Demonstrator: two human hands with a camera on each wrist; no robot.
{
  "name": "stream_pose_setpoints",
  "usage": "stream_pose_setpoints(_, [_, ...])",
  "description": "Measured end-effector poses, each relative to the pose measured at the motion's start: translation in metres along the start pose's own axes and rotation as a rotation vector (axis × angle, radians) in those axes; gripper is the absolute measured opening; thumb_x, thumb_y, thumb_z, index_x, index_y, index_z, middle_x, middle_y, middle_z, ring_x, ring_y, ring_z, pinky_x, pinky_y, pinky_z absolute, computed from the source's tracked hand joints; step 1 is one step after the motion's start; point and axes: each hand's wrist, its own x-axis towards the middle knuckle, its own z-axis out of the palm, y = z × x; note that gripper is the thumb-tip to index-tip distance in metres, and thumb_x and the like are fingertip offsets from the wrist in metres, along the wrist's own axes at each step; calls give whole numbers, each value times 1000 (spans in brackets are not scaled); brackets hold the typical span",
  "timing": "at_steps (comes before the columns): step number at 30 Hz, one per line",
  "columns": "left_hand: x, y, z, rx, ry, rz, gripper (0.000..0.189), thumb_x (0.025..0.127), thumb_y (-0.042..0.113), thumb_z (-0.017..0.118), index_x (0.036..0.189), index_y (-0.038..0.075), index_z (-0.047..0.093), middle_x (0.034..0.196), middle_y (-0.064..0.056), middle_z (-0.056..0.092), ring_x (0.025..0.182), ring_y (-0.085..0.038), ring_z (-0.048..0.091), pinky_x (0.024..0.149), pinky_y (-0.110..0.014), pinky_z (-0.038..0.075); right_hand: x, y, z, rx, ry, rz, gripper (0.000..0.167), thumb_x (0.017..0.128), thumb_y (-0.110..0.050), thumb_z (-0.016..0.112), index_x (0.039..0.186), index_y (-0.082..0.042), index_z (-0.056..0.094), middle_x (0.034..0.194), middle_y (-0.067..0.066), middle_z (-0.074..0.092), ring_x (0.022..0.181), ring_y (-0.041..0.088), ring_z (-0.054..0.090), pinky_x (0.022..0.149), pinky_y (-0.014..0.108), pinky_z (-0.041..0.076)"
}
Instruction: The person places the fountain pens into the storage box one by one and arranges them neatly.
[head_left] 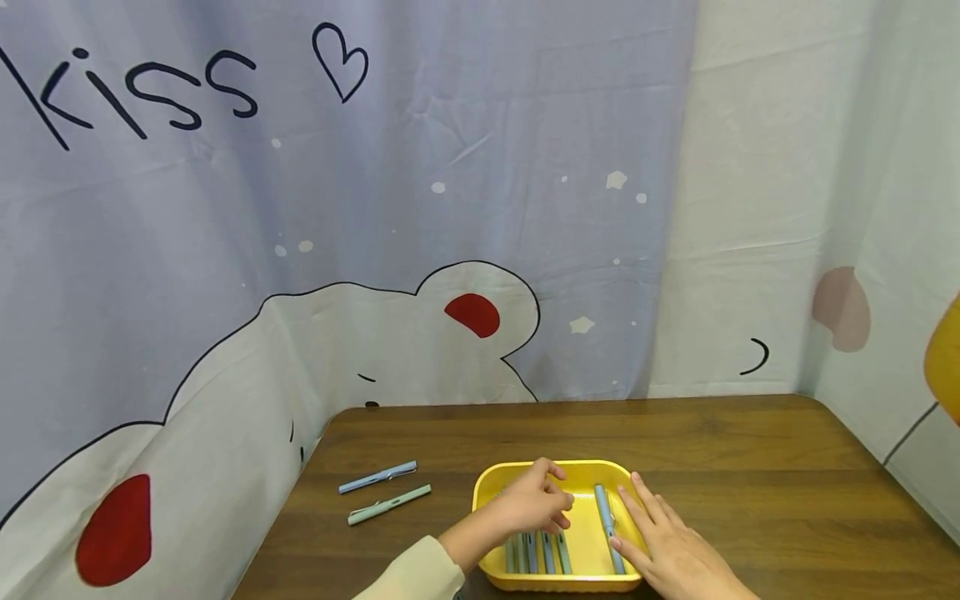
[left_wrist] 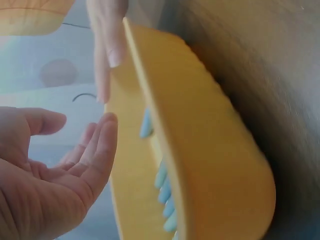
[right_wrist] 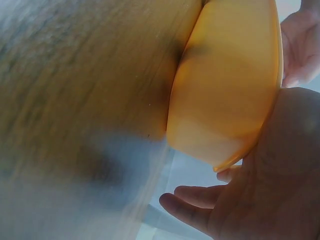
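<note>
A yellow plastic basket (head_left: 558,585) stands near the table's front edge. Inside it, several blue and green pens (head_left: 531,554) lie side by side on the left, partly hidden by my left hand, and one blue pen (head_left: 604,517) lies along the right side. My left hand (head_left: 534,500) is held over the basket with fingers loosely bent and nothing in them; the left wrist view shows its empty palm (left_wrist: 55,175). At the basket's right rim rests my right hand (head_left: 671,537), fingers extended, thumb near the lone blue pen. The right wrist view shows this hand (right_wrist: 270,185) against the rim.
To the left of the basket, a blue pen (head_left: 377,477) and a light green pen (head_left: 389,504) lie on the brown wooden table (head_left: 720,450). A printed curtain (head_left: 585,233) hangs behind the table and along its sides.
</note>
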Motion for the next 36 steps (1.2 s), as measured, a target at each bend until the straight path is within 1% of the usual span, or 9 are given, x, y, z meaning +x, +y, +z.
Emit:
stream_pose_setpoints(2, [-6, 2, -9, 44, -11, 38, 34, 98, 15, 65, 127, 5, 50, 97, -8, 66, 77, -27, 68, 67, -42, 58, 0, -1, 0, -5, 4, -1, 76, 99, -58, 54, 154, -7, 42, 165, 18, 26, 135, 56, 42, 92, 68, 48])
stream_pose_setpoints(6, [-17, 3, -27, 176, -9, 114, 36, 101, 23, 63, 133, 10, 53, 106, -2, 70, 84, -17, 65, 69, -33, 53, -1, -2, 0, -8, -2, 2, 76, 99, -58, 54, 155, -8, 41, 166, 18, 25, 136, 55, 41, 93, 68, 47])
stream_pose_setpoints(9, [-24, 3, -40, 276, 10, 177, 39, 102, 26, 62, 138, 13, 53, 119, -2, 71, 96, -11, 66, 79, -29, 55, -1, -2, -1, -9, -9, 5, 77, 100, -58, 53, 155, -7, 40, 166, 18, 24, 136, 56, 40, 93, 68, 47])
stream_pose_setpoints(14, [-34, 0, -60, 427, 39, 245, 47, 103, 33, 60, 146, 17, 49, 139, -4, 63, 124, -19, 61, 100, -41, 52, 0, -1, -1, -4, 4, -13, 75, 100, -55, 54, 155, -6, 40, 165, 20, 24, 135, 57, 40, 92, 69, 47])
stream_pose_setpoints(19, [-47, -14, -80, 580, 118, 287, 54, 102, 41, 60, 150, 18, 46, 149, -1, 54, 137, -25, 51, 108, -50, 46, -1, 0, 0, -1, 3, -25, 75, 100, -55, 54, 155, -5, 41, 165, 22, 24, 134, 58, 41, 92, 69, 48])
stream_pose_setpoints(24, [-56, -38, -99, 697, 198, 287, 57, 102, 42, 60, 150, 16, 47, 151, -3, 52, 139, -28, 48, 110, -55, 42, -2, 0, 0, 5, -10, -24, 74, 100, -53, 56, 154, -5, 41, 165, 22, 24, 134, 58, 41, 91, 68, 48])
stream_pose_setpoints(30, [-68, -69, -123, 713, 252, 231, 59, 100, 44, 62, 149, 13, 48, 147, -8, 54, 136, -34, 49, 107, -60, 41, 0, 1, 1, 3, -11, -20, 74, 100, -53, 56, 155, -6, 41, 165, 21, 24, 135, 57, 41, 91, 68, 48])
stream_pose_setpoints(33, [-73, -81, -135, 704, 274, 204, 59, 99, 42, 65, 148, 13, 49, 147, -9, 54, 137, -38, 48, 107, -64, 39, 0, 2, 1, 7, -14, -17, 73, 100, -52, 56, 155, -5, 40, 165, 21, 24, 135, 57, 41, 92, 68, 48])
stream_pose_setpoints(36, [-77, -93, -144, 733, 309, 187, 58, 98, 38, 68, 147, 13, 50, 148, -9, 54, 137, -39, 47, 108, -65, 37, 0, 3, 1, 13, -23, -16, 73, 101, -51, 56, 155, -5, 40, 165, 21, 23, 135, 57, 41, 92, 68, 48])
